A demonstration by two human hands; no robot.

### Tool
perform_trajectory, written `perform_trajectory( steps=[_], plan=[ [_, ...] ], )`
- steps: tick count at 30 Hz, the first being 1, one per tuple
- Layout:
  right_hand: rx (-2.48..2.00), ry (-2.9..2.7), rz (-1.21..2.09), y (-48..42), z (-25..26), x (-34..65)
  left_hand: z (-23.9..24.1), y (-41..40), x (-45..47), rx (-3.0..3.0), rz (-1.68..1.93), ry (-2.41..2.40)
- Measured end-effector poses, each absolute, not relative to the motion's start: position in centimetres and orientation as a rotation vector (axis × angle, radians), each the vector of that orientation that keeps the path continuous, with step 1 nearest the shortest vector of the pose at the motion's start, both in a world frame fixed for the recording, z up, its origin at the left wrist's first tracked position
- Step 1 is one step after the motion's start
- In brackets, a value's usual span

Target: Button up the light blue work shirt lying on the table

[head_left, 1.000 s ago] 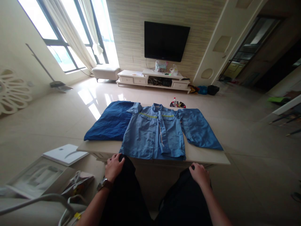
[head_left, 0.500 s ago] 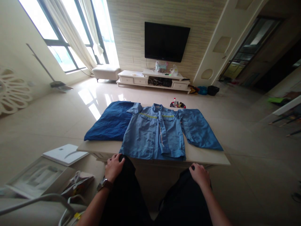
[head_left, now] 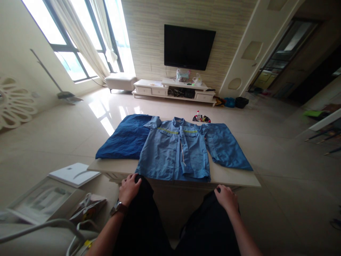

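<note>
My left hand (head_left: 130, 188), with a watch (head_left: 119, 207) on its wrist, rests on my left knee with its fingers apart and nothing in them. On the other knee lies my right hand (head_left: 226, 197), draped over the black trousers (head_left: 210, 220); part of its fingers is hidden, and it holds nothing. Just beyond both hands, a light blue work shirt (head_left: 162, 153) with yellow stripes lies spread flat on the low table (head_left: 234, 176). Darker blue folded cloth (head_left: 122, 138) is at its left, and another blue folded garment (head_left: 229, 147) at its right. Neither hand touches them.
A white box lid (head_left: 73, 174), a clear-topped box (head_left: 44, 201) and a bag (head_left: 89, 208) sit left of the table. Behind it stand a small bin (head_left: 201, 118) and a white TV cabinet (head_left: 149, 89) below a television (head_left: 189, 47). A broom (head_left: 48, 73) leans at the left wall.
</note>
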State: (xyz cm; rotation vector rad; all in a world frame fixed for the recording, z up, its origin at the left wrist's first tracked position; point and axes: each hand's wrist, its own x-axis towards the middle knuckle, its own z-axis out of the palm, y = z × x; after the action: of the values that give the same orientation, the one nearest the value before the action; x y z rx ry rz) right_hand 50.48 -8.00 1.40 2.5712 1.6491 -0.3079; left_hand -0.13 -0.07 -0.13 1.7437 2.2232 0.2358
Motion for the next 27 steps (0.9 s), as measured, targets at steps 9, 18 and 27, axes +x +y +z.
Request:
perform_trajectory(
  steps=[9, 18, 27],
  plan=[
    [2.569, 1.634, -0.307, -7.94, 1.15, 50.61, 0.17, -0.18, -0.02, 1.739, 0.235, 2.215],
    [2.556, 1.653, -0.289, -7.91, 0.89, 50.76, 0.38, -0.17, 0.10, 1.729, 0.234, 2.227],
    [2.580, 1.637, -0.298, -8.01, 1.35, 50.40, 0.32, -0.17, 0.01, 1.727, 0.249, 2.224]
  ],
)
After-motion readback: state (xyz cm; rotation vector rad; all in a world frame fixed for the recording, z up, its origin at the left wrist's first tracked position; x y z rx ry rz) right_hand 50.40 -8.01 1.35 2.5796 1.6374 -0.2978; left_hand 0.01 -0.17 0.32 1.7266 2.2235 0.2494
